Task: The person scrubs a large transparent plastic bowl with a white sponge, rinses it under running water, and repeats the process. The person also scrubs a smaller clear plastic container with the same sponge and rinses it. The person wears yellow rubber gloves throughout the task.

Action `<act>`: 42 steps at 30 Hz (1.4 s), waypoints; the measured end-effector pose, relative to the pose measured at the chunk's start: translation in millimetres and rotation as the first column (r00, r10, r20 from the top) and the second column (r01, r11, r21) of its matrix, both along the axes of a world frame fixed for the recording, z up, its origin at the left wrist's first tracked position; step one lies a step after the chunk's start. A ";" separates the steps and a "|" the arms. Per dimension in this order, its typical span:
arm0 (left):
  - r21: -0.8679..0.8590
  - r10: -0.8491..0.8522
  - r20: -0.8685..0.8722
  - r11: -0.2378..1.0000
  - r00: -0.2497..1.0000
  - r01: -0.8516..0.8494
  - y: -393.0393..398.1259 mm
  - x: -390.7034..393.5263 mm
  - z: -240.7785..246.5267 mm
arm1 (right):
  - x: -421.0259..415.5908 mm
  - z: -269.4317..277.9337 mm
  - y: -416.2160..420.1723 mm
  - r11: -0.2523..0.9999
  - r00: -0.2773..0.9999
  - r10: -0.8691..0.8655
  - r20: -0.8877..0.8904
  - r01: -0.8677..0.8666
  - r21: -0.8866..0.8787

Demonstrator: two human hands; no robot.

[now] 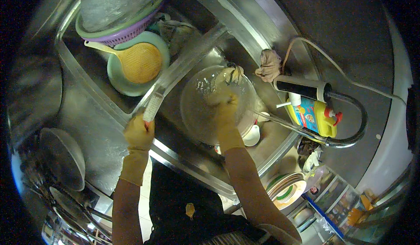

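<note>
My left hand (140,131), in a yellowish rubber glove, grips a small brush-like tool (153,106) with a pale, textured head. It is held over the front rim of the double sink, by the divider (183,66). My right hand (226,105), gloved alike, reaches into a large round basin (197,126) in the right sink bowl. That hand is blurred, and whether it holds something cannot be made out. Bubbles or splashes show near a crumpled light cloth-like item (234,74) at the basin's far edge. The metal tap spout (279,122) reaches over the basin's right side.
A yellow strainer (142,62) lies on a green bowl (118,84) in the left sink bowl, beside stacked colanders (131,26). White crockery (252,136) sits beside the basin. Right are a yellow detergent jug (325,120), a rag (269,66) and stacked plates (288,192). A metal bowl (64,159) stands left.
</note>
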State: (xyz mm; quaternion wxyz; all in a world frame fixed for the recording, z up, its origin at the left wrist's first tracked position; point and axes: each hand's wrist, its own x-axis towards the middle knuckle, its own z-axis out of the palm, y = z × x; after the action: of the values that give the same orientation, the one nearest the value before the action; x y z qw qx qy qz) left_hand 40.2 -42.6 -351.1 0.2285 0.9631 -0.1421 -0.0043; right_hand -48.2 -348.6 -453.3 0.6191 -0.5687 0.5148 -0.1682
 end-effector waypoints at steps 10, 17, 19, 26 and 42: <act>0.022 -0.016 -0.057 1.000 0.998 0.018 -5.2 5.5 8.6 | 106.7 -17.0 -34.4 0.884 0.787 -0.436 0.436 0.466 0.041; 0.022 0.016 -0.147 1.000 0.989 -0.013 -4.2 4.2 10.4 | 121.6 32.8 85.9 0.912 0.954 0.299 0.024 -0.278 -0.303; 0.062 0.001 -0.163 0.998 0.987 0.009 -4.1 3.7 10.4 | 74.8 66.0 100.5 0.623 0.717 0.677 -0.167 -0.679 -0.387; -0.017 -0.032 -0.096 0.999 0.995 0.031 -3.5 4.1 9.1 | -63.2 111.2 27.9 -0.049 -0.060 0.949 -0.308 -0.998 0.042; 0.115 0.012 -0.222 0.993 0.975 0.014 -0.7 1.6 0.4 | 9.9 4.3 -23.3 0.459 0.555 0.589 -0.587 -0.828 -0.322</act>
State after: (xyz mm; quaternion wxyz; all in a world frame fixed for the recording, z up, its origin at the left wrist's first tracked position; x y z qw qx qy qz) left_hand 41.7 -43.3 -350.7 0.1868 0.9681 -0.1158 -0.1203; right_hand -38.3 -371.9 -449.0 0.3132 -0.9096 0.2593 0.0858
